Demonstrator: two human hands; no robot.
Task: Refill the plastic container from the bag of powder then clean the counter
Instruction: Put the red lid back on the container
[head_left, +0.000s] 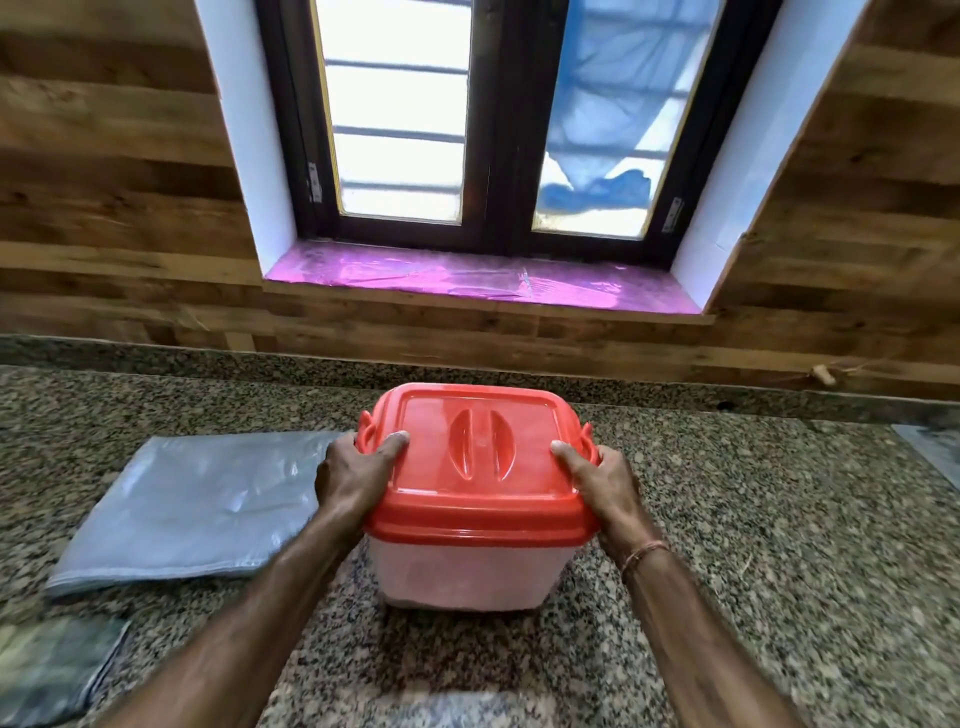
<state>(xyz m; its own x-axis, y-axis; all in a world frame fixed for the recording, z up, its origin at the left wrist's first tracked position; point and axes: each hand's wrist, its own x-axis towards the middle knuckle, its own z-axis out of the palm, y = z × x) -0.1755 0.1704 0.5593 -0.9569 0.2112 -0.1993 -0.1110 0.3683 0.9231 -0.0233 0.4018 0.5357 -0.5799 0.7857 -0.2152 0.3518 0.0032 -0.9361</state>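
Observation:
A translucent white plastic container (470, 577) with a red lid (478, 467) stands on the speckled granite counter (753, 519), in the middle. My left hand (356, 475) grips the lid's left side, thumb on top and fingers curled over the side clip. My right hand (602, 486) grips the right side the same way. The lid sits on the container. A flat grey plastic bag (192, 506) lies on the counter to the left of the container.
A dark cloth or bag (47, 670) lies at the near left corner. A grey sheet edge (930, 452) shows at the far right. Behind the counter are a wood-panelled wall and a window with a pink sill (467, 283).

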